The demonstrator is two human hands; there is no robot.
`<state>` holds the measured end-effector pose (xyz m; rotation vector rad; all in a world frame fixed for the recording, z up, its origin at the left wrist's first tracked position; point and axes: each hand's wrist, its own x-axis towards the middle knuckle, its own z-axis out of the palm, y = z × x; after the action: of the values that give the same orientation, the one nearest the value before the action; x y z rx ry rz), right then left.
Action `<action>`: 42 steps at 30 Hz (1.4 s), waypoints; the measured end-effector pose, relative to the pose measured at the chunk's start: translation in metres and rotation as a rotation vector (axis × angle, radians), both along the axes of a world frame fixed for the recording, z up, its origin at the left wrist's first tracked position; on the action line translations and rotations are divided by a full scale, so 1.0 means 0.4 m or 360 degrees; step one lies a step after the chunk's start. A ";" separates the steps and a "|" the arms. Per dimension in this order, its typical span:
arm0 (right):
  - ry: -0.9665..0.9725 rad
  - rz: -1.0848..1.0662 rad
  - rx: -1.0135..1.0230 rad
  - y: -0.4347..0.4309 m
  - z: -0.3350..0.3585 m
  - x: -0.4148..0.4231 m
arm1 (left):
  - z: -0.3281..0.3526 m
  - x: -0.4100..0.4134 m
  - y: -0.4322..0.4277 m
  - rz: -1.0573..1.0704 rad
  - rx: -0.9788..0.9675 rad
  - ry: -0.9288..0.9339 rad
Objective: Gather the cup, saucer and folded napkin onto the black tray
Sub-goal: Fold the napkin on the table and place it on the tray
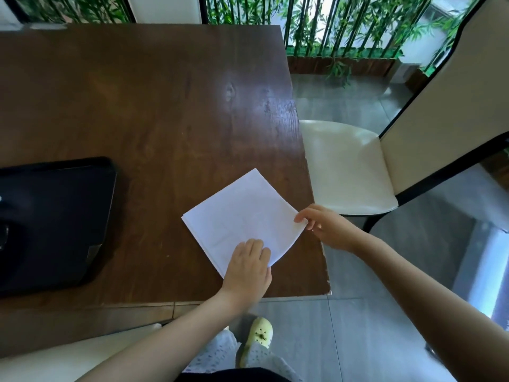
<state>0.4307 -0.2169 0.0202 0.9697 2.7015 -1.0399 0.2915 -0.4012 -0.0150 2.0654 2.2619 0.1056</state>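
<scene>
Head camera view looks down at a brown wooden desk (pixel 154 111). On the left side sits the black tray (pixel 55 221). Its left part runs off the picture, so what lies at that end is too cut off to tell. No cup or saucer shows clearly.

To the right of the tray, with bare desk between them, lies the folded white napkin (pixel 242 213). It is turned like a diamond and sits near the right edge of the desk, close to the near edge too. It is not on the tray.

The left hand (pixel 246 268) rests flat on the near corner of the napkin. Its fingers (pixel 254 248) lie close together and press down on the paper, not gripping it.

The right hand (pixel 327 227) is at the right corner of the napkin, just over the desk edge. Its thumb and fingers (pixel 301 216) pinch that corner, which is lifted a little off the desk.

Farther right stands a cream chair (pixel 347 166) with a black frame, on a grey tiled floor (pixel 358 312). Near the bottom, a yellow shoe (pixel 257 337) peeks out on the floor. Far behind the desk are green bamboo plants (pixel 330 20).
</scene>
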 end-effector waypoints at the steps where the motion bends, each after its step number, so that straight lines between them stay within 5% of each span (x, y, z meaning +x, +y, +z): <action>1: 0.0024 0.0028 0.0095 -0.006 -0.001 -0.004 | 0.000 0.001 -0.006 0.0024 -0.0003 -0.0008; 10: 0.0391 -0.0053 0.0094 0.039 0.028 -0.082 | -0.010 -0.038 -0.052 0.0230 0.0055 -0.0270; 16: 0.0461 -0.0253 -0.0332 0.095 0.031 -0.171 | 0.043 -0.121 -0.071 0.0483 0.0286 -0.0601; 20: 0.0518 -0.0355 -0.0328 0.112 0.033 -0.237 | 0.071 -0.221 -0.051 0.0925 0.0337 -0.1003; 25: 0.0539 -0.0555 -0.0327 0.117 0.006 -0.330 | 0.066 -0.334 -0.012 0.1076 0.0272 -0.1460; 42: 0.0321 -0.1209 -0.0021 0.073 -0.127 -0.428 | -0.039 -0.458 0.067 0.1131 0.0204 -0.1390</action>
<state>0.2597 -0.1878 -0.0308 2.0728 2.4787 -1.2993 0.1084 -0.3746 -0.0307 0.8240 2.2225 0.9768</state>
